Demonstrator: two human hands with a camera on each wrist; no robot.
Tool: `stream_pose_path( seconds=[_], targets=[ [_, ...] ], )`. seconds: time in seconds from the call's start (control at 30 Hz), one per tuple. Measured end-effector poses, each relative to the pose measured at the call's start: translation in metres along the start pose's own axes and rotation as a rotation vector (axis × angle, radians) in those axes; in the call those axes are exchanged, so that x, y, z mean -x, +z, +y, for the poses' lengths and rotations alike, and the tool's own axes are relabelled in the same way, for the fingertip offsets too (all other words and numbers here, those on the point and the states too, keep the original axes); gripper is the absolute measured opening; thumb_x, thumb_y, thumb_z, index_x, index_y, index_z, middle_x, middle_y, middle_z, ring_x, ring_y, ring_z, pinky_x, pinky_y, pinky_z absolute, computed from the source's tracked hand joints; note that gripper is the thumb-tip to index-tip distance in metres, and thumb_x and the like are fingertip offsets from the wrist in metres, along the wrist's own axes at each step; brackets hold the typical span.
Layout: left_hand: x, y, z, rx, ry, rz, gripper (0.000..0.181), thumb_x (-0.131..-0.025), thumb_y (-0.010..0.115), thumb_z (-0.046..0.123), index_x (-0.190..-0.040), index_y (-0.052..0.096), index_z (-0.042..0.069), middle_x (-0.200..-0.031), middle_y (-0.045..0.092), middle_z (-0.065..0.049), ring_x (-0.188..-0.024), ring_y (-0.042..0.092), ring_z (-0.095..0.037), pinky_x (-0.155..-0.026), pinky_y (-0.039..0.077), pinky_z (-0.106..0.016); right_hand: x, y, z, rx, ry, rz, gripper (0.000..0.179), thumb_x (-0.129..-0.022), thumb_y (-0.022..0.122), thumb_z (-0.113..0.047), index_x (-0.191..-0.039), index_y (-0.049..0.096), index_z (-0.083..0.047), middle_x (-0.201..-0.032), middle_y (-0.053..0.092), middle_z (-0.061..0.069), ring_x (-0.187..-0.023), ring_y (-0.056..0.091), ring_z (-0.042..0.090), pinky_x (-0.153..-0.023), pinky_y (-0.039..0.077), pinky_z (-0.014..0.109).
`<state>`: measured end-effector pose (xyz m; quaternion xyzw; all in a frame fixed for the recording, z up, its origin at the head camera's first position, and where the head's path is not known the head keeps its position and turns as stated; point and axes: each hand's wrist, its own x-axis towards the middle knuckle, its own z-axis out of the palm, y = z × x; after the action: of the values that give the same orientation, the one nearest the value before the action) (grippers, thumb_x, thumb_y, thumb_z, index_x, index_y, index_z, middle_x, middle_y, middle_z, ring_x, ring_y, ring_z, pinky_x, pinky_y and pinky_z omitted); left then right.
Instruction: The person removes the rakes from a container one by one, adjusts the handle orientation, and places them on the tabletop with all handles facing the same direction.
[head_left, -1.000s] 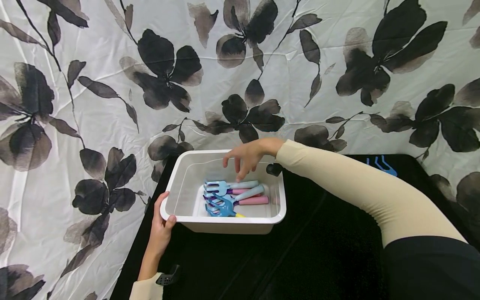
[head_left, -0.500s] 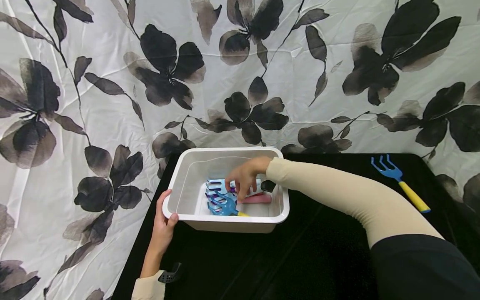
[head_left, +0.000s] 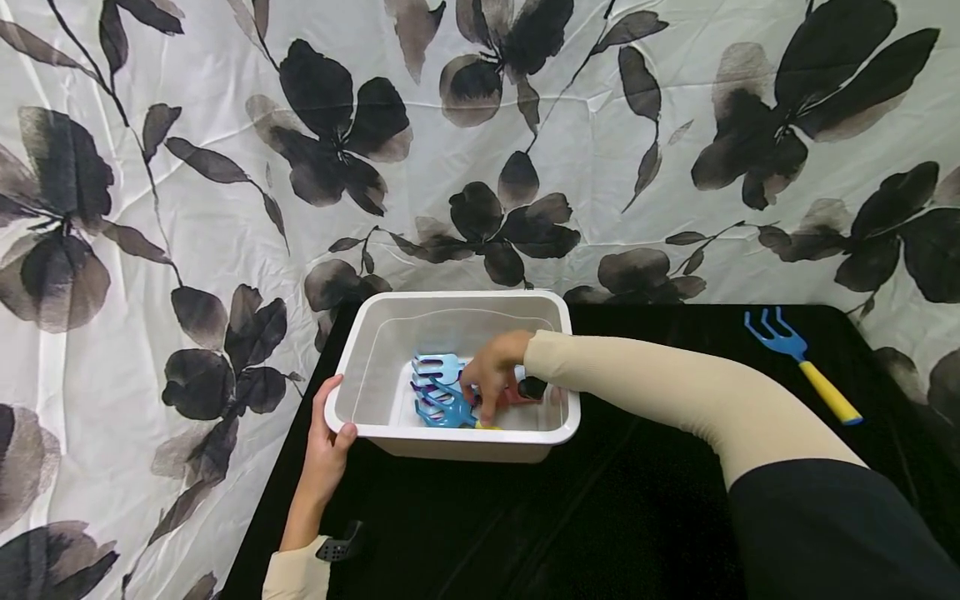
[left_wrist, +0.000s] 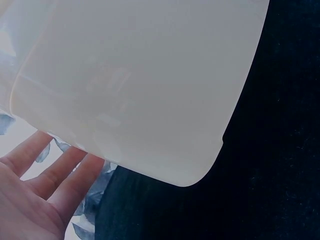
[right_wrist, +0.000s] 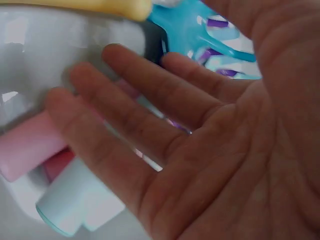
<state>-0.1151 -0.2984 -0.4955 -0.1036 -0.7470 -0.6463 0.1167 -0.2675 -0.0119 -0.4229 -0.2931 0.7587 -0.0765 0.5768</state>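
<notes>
A creased white fabric backdrop [head_left: 420, 158] printed with large grey and black flowers [head_left: 317, 87] and slender leaves [head_left: 213, 160] hangs along the far and left sides of a black desk [head_left: 600, 525], its far right corner rounded.

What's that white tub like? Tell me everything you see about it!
The tub is white and looks like smooth, slightly shiny plastic, with rounded corners, a wide rim and walls narrowing downward. Its open side faces up, and it appears to stand on the black table. The left hand grips its near left corner; the right hand is inside, where blue forks lie.
</notes>
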Motion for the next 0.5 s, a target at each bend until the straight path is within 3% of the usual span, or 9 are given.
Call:
stream_pose_path(
  seconds=[0.1,0.17,0.33,0.5],
  targets=[
    [0.000,0.000,0.002,-0.009,-0.008,-0.003,0.068,-0.098,0.064,0.019,-0.158,0.031,0.012,-0.144,0.041,-0.005,-0.117,0.046,-0.033,-0.092,0.045,-0.025,-0.002,0.002,-0.002,0.033,0.039,-0.053,0.042,-0.090,0.081,-0.026,-0.120,0.055,-0.010,-0.099,0.067,0.016,-0.091,0.062,0.029,-0.075,0.056,0.034],
    [0.000,0.000,0.003,-0.017,-0.005,-0.006,0.068,-0.098,0.063,0.017,-0.158,0.030,0.012,-0.144,0.040,-0.006,-0.117,0.046,-0.033,-0.092,0.045,-0.026,-0.002,0.003,-0.004,0.044,0.051,-0.078,0.036,-0.090,0.080,-0.024,-0.116,0.057,-0.012,-0.104,0.069,0.018,-0.091,0.064,0.030,-0.071,0.056,0.031],
    [0.000,0.001,0.003,-0.023,0.002,-0.005,0.068,-0.098,0.063,0.016,-0.158,0.030,0.013,-0.145,0.040,-0.004,-0.117,0.047,-0.030,-0.092,0.046,-0.025,-0.004,0.009,-0.010,0.078,0.048,-0.080,0.033,-0.091,0.078,-0.023,-0.115,0.058,-0.011,-0.115,0.071,0.022,-0.108,0.069,0.036,-0.077,0.059,0.040],
    [0.002,0.000,0.000,-0.026,0.009,-0.004,0.069,-0.097,0.062,0.015,-0.158,0.030,0.012,-0.145,0.040,-0.004,-0.117,0.047,-0.031,-0.092,0.046,-0.023,-0.006,0.015,-0.013,0.051,0.054,-0.079,0.032,-0.091,0.078,-0.020,-0.114,0.056,-0.011,-0.104,0.075,0.017,-0.106,0.071,0.037,-0.074,0.059,0.042]
  ],
)
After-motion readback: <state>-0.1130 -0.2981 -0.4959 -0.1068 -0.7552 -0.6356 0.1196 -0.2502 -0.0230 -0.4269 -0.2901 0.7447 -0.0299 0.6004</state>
